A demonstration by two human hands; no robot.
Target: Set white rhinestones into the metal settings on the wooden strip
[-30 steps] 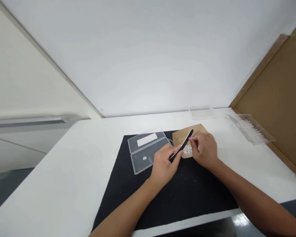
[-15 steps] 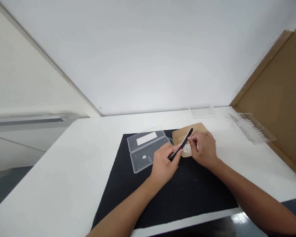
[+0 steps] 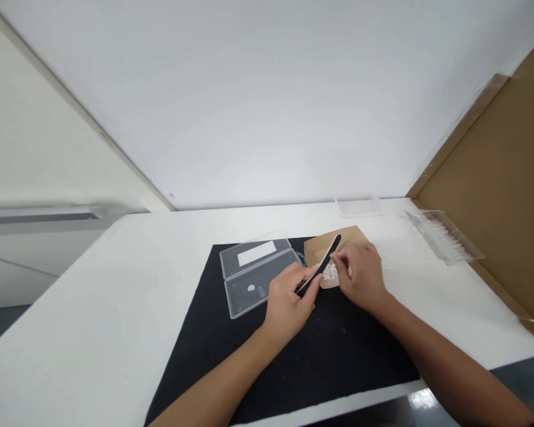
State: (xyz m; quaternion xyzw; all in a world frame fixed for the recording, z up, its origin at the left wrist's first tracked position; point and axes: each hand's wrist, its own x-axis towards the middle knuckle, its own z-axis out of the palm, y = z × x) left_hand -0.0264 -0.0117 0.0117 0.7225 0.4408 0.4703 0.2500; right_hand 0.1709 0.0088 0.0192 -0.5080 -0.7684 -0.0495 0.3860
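My left hand (image 3: 289, 298) is closed round the lower end of a black nail file (image 3: 324, 262) with a pale edge, which slants up to the right. Against the file's upper part, my right hand (image 3: 360, 273) is closed in a pinch; what lies between thumb and finger is too small to make out. Below the file and partly behind my right hand, a brown paper tray (image 3: 323, 244) holds several small white pieces (image 3: 330, 273). Left of my hands lies an open clear plastic case (image 3: 244, 296) with a white label on its lid and a small white piece inside.
A black mat (image 3: 329, 356) covers the front middle of the white table (image 3: 93, 320). Toward the back right stand a clear shallow box (image 3: 358, 207) and a clear case of white nail tips (image 3: 445, 237). Cardboard (image 3: 493, 178) walls the right side.
The whole view has shifted slightly, so things sit a little further left and lower. My right fingers have slid a short way down along the file; both grips stay the same.
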